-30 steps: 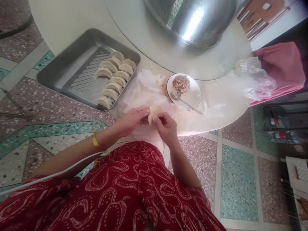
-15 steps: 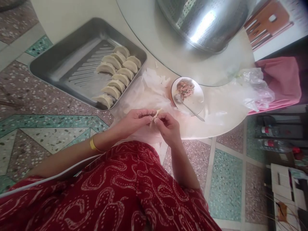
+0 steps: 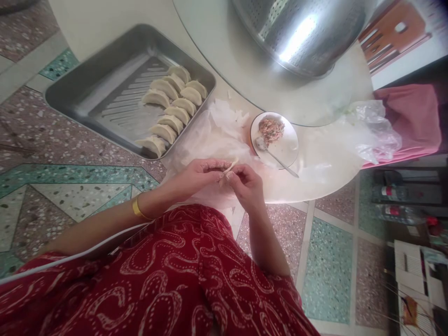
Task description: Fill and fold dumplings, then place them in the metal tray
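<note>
Left hand: I have the left hand (image 3: 203,175) in view with thumb and fingers pinched together on one end of the folded dough.
Right hand: the right hand (image 3: 249,184) is curled, its thumb and bent forefinger closed on the other end; I cannot tell how hard either hand presses.
Folded dough: I see the folded dough (image 3: 230,166) between the two hands, above the near edge of the table (image 3: 325,179), its upper edge showing and much of the rest hidden by fingers.
Tray: to the left sits a metal tray (image 3: 105,88), with dumplings (image 3: 170,122) lined up along its right side.
Plate: ahead and to the right of the hands, a white plate (image 3: 289,144) carries a mound of filling (image 3: 271,130) and a spoon (image 3: 280,160), whose handle hangs over the rim.
Farther off: I make out a shiny colander (image 3: 301,39) beyond the plate, and a clear bag (image 3: 374,133) against a pink cloth (image 3: 413,116) at the right.
</note>
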A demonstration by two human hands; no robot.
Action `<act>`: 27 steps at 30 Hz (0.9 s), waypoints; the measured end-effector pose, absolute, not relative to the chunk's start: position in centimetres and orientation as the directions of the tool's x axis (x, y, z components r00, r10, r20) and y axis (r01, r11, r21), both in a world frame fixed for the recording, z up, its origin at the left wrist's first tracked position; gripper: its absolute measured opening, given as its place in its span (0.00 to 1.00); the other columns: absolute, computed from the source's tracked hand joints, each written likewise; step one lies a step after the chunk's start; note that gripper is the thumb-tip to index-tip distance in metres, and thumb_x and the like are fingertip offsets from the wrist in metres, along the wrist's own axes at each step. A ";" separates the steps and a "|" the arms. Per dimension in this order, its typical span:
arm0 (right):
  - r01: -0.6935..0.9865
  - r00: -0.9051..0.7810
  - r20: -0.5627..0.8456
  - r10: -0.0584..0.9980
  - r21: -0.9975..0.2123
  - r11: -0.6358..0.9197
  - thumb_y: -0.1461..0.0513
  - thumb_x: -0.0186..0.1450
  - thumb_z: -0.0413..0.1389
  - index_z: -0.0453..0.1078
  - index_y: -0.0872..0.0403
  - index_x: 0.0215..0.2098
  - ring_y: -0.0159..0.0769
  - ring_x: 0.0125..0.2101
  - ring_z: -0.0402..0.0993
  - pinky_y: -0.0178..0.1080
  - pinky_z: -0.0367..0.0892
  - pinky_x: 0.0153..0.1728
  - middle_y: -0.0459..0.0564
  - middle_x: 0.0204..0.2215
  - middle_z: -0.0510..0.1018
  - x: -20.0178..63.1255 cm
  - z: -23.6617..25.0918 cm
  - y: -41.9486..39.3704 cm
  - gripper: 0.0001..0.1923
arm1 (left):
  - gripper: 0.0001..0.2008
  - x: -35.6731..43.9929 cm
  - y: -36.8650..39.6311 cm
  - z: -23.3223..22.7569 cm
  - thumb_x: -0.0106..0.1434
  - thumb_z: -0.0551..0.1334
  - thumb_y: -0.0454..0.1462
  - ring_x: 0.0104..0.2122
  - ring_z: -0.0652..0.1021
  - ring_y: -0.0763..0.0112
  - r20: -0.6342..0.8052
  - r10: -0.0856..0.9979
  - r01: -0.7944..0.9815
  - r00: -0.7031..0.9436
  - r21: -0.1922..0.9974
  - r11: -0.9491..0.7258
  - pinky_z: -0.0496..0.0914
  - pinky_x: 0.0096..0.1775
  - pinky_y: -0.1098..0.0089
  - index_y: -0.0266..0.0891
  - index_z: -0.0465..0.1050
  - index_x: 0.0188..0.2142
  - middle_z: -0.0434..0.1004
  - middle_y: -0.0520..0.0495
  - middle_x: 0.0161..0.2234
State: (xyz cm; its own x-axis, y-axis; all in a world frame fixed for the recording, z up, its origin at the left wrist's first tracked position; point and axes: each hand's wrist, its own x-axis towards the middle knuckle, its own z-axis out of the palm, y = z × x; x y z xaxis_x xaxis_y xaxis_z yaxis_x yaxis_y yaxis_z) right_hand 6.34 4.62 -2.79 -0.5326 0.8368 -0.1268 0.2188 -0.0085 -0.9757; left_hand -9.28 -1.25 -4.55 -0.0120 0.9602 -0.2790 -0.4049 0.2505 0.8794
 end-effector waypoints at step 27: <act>0.372 -0.455 -0.117 0.883 -0.926 0.069 0.59 0.60 0.58 0.67 0.51 0.25 0.27 0.21 0.63 0.33 0.61 0.24 0.40 0.20 0.70 6.6 -2.0 4.6 0.07 | 0.14 -8.5 -0.9 -4.3 0.57 0.65 0.37 0.44 0.79 0.64 -0.282 0.960 -0.407 -0.005 0.877 0.255 0.71 0.48 0.64 0.40 0.81 0.43 0.82 0.46 0.43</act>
State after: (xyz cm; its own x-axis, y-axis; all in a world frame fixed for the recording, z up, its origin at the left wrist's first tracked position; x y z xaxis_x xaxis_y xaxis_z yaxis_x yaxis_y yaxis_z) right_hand 6.59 4.58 -1.98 -0.4555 0.8825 -0.1171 0.3720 0.0692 -0.9257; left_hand -8.52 -0.92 -4.27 -0.0055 0.9595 -0.2816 -0.4065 0.2551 0.8773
